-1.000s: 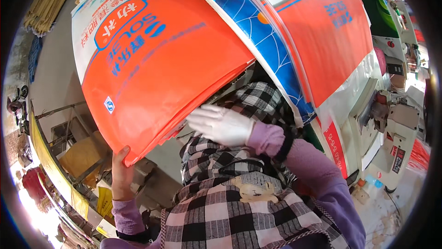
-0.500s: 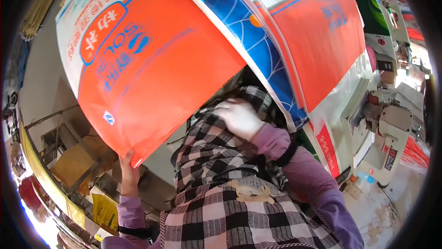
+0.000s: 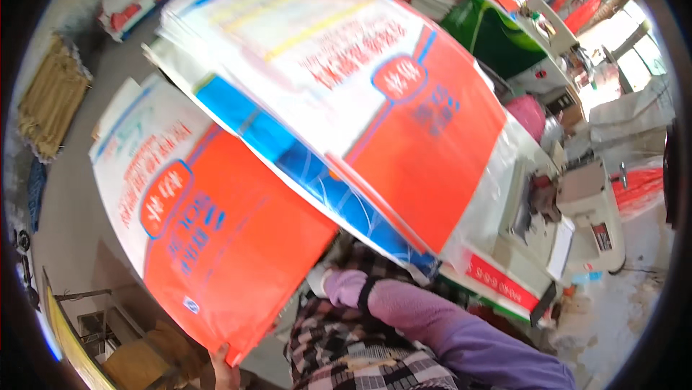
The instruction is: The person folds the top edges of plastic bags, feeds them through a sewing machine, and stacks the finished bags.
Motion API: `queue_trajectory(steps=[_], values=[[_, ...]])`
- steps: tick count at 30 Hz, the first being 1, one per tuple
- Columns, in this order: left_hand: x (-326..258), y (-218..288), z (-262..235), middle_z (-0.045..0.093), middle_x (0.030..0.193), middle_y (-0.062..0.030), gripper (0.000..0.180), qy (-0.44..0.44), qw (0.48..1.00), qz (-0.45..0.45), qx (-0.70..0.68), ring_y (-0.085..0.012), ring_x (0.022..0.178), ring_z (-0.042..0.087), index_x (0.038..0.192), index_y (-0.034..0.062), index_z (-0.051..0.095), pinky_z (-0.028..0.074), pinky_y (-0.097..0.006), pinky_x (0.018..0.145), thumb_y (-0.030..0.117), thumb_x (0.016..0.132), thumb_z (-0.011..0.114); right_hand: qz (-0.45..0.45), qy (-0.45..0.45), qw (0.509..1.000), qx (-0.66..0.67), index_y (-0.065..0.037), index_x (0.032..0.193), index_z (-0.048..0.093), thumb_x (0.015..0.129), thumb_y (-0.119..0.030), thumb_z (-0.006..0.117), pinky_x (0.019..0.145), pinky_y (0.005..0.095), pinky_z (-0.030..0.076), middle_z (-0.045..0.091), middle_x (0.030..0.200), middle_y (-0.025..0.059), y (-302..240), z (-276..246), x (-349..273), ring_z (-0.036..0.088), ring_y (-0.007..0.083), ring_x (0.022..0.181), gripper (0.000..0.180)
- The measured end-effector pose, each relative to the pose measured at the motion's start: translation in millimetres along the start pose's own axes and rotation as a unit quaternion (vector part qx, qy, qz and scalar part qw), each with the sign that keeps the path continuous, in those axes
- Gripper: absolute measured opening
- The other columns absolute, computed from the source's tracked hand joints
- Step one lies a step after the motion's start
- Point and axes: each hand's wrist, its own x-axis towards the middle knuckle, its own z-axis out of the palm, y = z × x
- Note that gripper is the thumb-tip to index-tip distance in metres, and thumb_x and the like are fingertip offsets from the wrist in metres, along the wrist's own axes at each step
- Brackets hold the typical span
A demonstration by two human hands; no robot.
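A workshop with a grey concrete floor [image 3: 68, 195], sewing machines along the right and stacks of sacks in the background.

Left hand [image 3: 225, 370]: at the bottom edge of the view, fingers clamped on the lowest corner of the orange sack [image 3: 216, 246]. The sack stands up and leftward from that grip, its white band uppermost, tilted.

Right hand [image 3: 321, 280]: mostly hidden under the edge of the upper sack [image 3: 375, 102]; only its heel and the purple sleeve [image 3: 432, 318] show. Whether these fingers are apart or closed cannot be told. The upper sack, white, blue and orange, overlaps the orange sack's right edge and spreads above the hand.

Further out: a white sewing machine [image 3: 584, 210] on the right, a green sack [image 3: 494, 33] behind, yellow bundled material [image 3: 50, 105] on the floor at left.
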Motion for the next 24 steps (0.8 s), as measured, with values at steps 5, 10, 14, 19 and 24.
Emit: queue_trajectory(steps=[5,10,14,19,24], values=[[8.7,9.4,9.6,0.048,0.139,-0.0109,0.075,0.010,0.999,-0.032,-0.026,-0.0267,0.126,0.051,0.148,0.0063,0.029,0.046,-0.043,0.103,0.016,0.081,0.063,-0.106,-0.067,0.992,-0.025,-0.009,0.111,0.071,0.080,-0.031,0.063,0.090,0.0475,0.053,0.069,0.116,0.0148,25.7,-8.2,7.4,0.066,0.0340,0.108,0.039],[17.7,6.7,11.4,0.051,0.138,-0.0141,0.070,-0.045,0.998,0.034,-0.011,-0.0296,0.124,0.054,0.146,0.0041,0.033,0.049,-0.046,0.101,0.022,0.084,0.062,-0.100,-0.046,0.994,-0.006,-0.011,0.109,0.073,0.080,-0.028,0.065,0.088,0.0438,0.054,0.070,0.114,0.0149,32.4,23.6,36.5,0.066,0.0332,0.106,0.035],[14.6,12.4,16.5,0.053,0.135,-0.0149,0.068,-0.024,1.000,0.009,-0.004,-0.0303,0.120,0.057,0.144,0.0032,0.035,0.050,-0.046,0.099,0.023,0.085,0.062,-0.112,-0.002,0.987,-0.119,-0.008,0.098,0.076,0.079,-0.014,0.066,0.073,0.0486,0.055,0.073,0.101,0.0104,3.6,-6.9,20.4,0.069,0.0294,0.099,0.023],[12.7,11.4,14.0,0.056,0.131,-0.0159,0.066,-0.029,0.999,-0.014,0.004,-0.0312,0.116,0.060,0.143,0.0021,0.037,0.052,-0.047,0.096,0.025,0.086,0.061,-0.034,0.156,0.985,-0.059,-0.006,0.099,0.074,0.081,-0.014,0.062,0.062,0.0498,0.051,0.069,0.094,0.0181,9.8,-8.3,-13.5,0.066,0.0363,0.090,0.023],[12.9,8.4,-35.3,0.059,0.128,-0.0169,0.063,-0.058,0.997,-0.047,0.000,-0.0321,0.112,0.063,0.141,0.0009,0.040,0.054,-0.048,0.093,0.027,0.087,0.060,-0.284,0.299,0.904,-0.115,-0.012,0.093,0.063,0.081,-0.020,0.060,0.077,0.0379,0.046,0.066,0.082,0.0100,10.5,-72.7,-119.4,0.065,0.0276,0.082,0.015]])
